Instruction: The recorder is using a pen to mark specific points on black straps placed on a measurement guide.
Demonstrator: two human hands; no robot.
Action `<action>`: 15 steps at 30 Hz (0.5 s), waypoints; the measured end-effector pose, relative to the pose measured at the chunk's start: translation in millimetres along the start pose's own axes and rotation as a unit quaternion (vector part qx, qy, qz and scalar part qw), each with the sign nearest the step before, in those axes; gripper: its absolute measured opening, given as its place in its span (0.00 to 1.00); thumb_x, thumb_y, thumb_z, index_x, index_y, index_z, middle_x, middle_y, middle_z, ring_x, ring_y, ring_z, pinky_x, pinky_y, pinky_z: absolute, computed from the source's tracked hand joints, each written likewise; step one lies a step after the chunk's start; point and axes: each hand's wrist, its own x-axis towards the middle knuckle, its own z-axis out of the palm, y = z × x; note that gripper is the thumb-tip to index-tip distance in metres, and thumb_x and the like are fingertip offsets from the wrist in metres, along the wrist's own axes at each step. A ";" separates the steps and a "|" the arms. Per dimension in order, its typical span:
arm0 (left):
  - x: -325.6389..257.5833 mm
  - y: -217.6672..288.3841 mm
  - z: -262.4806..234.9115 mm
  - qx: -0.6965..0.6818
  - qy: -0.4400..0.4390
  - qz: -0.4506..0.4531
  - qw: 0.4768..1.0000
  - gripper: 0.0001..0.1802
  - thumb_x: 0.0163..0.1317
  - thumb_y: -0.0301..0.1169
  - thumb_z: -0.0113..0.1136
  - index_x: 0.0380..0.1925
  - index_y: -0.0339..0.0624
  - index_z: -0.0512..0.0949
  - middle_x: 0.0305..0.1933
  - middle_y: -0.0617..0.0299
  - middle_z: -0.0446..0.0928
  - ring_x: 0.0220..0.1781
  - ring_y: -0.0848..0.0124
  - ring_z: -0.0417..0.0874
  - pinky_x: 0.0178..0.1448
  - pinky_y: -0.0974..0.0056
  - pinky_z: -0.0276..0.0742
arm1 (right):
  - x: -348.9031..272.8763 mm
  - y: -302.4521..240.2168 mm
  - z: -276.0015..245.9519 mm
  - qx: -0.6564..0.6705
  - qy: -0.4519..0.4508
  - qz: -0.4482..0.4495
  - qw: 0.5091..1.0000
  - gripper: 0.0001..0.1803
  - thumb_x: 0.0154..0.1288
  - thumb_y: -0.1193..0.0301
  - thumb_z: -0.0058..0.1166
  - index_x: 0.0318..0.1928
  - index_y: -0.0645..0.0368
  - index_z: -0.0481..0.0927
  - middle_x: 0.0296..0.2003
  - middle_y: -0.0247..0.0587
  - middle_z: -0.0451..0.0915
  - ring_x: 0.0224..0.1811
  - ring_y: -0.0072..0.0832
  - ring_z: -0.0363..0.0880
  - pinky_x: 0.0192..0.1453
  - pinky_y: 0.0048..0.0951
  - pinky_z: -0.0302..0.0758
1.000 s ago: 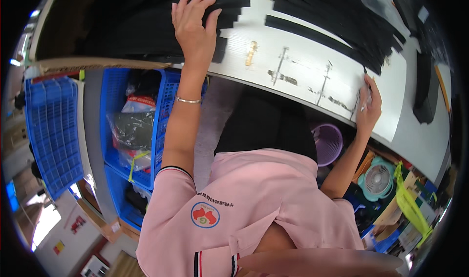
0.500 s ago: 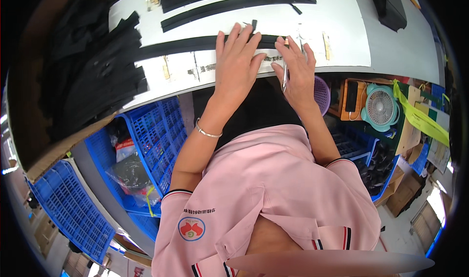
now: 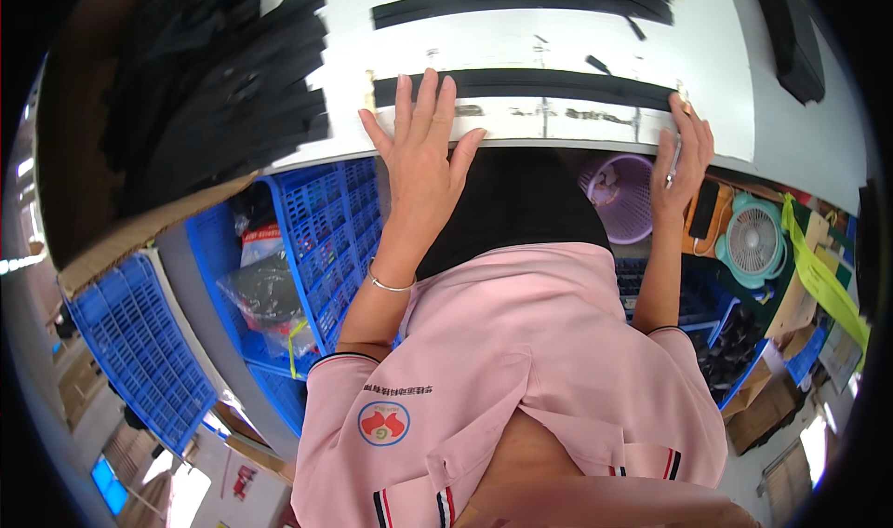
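Note:
A long black fabric strip (image 3: 558,85) lies flat along the near side of the white board (image 3: 493,42). My left hand (image 3: 420,160) rests at its left end, fingers spread, fingertips on the strip and nothing held. At the opposite end, my right hand (image 3: 686,160) touches the strip with its fingertips. A slim silver pen-like tool (image 3: 672,167) is tucked in that hand between thumb and fingers. Dark marks are drawn on the board below the strip. A small black tab (image 3: 598,65) lies just beyond it.
Several black strips (image 3: 521,7) lie farther back. A heap of black fabric pieces (image 3: 214,81) fills the left. A long black object (image 3: 786,40) sits far right. Below the table edge are blue crates (image 3: 321,249), a purple basket (image 3: 619,193), a phone (image 3: 704,210) and a small green fan (image 3: 752,240).
My hands have moved apart, the left to the strip's left end, the right to its right end. The strip now lies straight and separate from the fabric heap. The view has shifted.

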 end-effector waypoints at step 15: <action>-11.1 -31.9 -6.0 -0.048 0.060 -0.014 0.997 0.37 0.65 0.46 0.71 0.70 0.42 0.74 0.75 0.55 0.72 0.81 0.52 0.63 0.82 0.34 0.38 | 51.4 -95.1 12.6 0.271 0.003 0.126 0.954 0.17 0.77 0.76 0.54 0.62 0.60 0.81 0.51 0.40 0.88 0.56 0.29 0.83 0.64 0.33 0.77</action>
